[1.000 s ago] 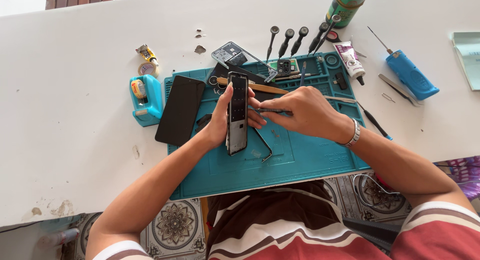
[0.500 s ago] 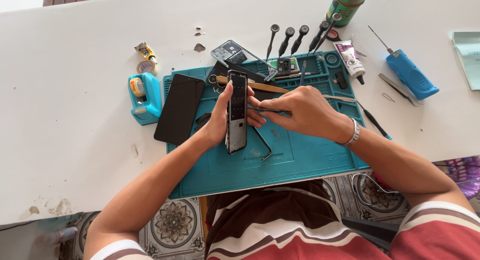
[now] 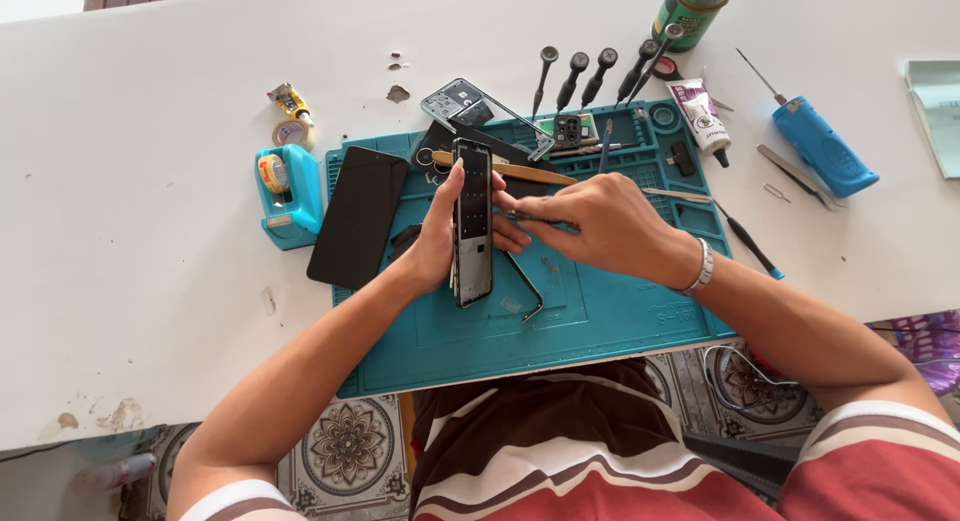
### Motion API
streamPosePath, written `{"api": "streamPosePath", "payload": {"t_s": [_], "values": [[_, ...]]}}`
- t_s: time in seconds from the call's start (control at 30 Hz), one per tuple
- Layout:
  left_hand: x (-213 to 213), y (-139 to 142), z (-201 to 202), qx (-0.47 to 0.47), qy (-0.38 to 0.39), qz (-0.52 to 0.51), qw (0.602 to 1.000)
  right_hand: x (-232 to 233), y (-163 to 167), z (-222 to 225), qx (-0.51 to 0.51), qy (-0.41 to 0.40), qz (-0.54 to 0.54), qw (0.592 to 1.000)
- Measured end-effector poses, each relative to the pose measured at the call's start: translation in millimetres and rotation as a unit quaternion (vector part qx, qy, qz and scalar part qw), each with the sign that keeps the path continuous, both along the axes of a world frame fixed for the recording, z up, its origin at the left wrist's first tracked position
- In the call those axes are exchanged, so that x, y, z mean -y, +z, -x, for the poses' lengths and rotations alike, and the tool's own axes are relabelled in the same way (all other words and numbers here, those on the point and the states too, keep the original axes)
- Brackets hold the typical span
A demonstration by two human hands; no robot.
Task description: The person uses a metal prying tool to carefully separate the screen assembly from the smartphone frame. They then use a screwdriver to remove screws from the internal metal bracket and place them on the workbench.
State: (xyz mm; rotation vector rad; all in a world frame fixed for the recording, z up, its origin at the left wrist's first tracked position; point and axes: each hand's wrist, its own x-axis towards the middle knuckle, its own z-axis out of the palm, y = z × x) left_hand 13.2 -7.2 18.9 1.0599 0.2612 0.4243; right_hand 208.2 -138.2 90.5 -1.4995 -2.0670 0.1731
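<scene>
1. On the white table (image 3: 150,281), the teal repair mat (image 3: 600,331) is the landmark; everything below is placed from it.
2. Above the mat's middle, the left hand (image 3: 440,236) holds an opened phone body (image 3: 472,221) upright, fingers wrapped around its left edge and thumb pressed on its top.
3. Just right of the phone body, the right hand (image 3: 600,221) is closed in a pinch on thin metal tweezers (image 3: 535,219), their tips at the phone's right edge.
4. A black phone screen panel (image 3: 358,217) lies across the mat's left edge; one only.
5. A blue tape dispenser (image 3: 285,196) sits just off the mat's left side; a blue electric screwdriver (image 3: 825,146) lies well off the right.
6. Five black-handled precision screwdrivers (image 3: 575,76) fan out beyond the mat's far edge.
7. My judgement: the tweezer tips could slip and scratch or short the exposed internals, or the phone could tip from the one-handed hold.
</scene>
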Motion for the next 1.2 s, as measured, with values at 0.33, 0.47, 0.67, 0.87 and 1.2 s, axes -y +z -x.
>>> {"api": "streamPosePath", "payload": {"t_s": [0.33,0.47,0.67,0.87,1.2], "values": [[1.1,1.2,0.5,0.008,-0.006,-0.006,1.0,0.9,3.3,0.5,-0.003,-0.03,0.044,0.999],[0.6,0.1,-0.7,0.011,-0.009,-0.004,1.0,3.5,4.5,2.7,0.004,-0.023,0.027,0.999],[0.2,0.3,-0.6,0.007,-0.009,0.002,1.0,2.3,2.7,3.4,-0.009,-0.021,0.036,0.999],[0.5,0.7,0.1,0.004,-0.005,-0.012,1.0,2.1,1.8,1.9,-0.008,-0.014,0.034,0.999],[1.3,2.8,-0.7,0.005,-0.003,-0.007,1.0,3.3,2.7,2.8,-0.013,0.006,0.022,1.0]]}}
